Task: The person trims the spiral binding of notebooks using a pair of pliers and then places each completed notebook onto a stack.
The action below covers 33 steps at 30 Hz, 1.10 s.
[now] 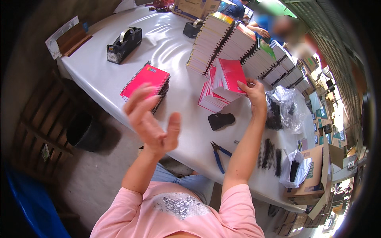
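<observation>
Glossy white worktop [182, 95] spreads beneath the left grip [152, 119]; grey floor [87, 174] lies below it to the left, dark slats [39, 137] farther left; and beyond the right grip [254, 92], ribbed panelling [329, 33] climbs, bright daylight flaring past!

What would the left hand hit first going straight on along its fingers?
Probably the stack of red spiral-bound notebooks, ahead of the left hand; depth is unclear, so it might pass above them.
</observation>
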### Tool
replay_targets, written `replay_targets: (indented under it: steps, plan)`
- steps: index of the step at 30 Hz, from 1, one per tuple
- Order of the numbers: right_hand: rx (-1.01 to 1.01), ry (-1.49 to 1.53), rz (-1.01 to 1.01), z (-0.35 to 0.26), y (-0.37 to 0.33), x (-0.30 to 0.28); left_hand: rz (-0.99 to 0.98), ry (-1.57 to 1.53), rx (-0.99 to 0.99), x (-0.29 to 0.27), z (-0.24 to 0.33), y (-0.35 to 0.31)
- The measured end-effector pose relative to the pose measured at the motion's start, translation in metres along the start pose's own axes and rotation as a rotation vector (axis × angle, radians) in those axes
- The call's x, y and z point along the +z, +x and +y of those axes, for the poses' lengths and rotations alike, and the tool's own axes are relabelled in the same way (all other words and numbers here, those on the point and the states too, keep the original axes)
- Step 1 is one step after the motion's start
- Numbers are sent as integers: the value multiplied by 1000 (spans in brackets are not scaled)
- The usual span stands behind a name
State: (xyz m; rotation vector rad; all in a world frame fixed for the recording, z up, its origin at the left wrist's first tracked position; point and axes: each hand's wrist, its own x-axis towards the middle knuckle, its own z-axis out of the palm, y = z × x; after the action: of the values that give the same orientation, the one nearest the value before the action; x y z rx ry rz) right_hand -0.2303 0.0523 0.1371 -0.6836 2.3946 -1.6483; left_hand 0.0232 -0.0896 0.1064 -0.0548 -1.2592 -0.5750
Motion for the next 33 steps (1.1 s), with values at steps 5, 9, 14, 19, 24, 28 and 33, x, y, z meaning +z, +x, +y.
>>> replay_targets:
  steps: [5, 9, 14, 19, 24, 28, 33]
  plan:
    - [-30, 159, -81, 5, 4, -3, -370, -77, -401, 33, 17, -10]
    - [27, 110, -98, 5, 15, -3, -680, 147, -338, 78, -15, -34]
    - [47, -117, -96, -3, 14, -18, -852, 239, -352, 119, -44, -54]
    - [169, 272, -201, 14, 12, -25, -978, 336, -333, 118, -41, -60]
    - [83, 139, -166, 2, 13, -25, -769, 151, -549, 121, -53, -60]
    - [-105, -78, -38, -10, 6, -15, -933, 181, -736, 133, -82, -33]
    - [-133, -198, 33, 1, 13, -8, -1349, 390, -653, 154, -129, 2]
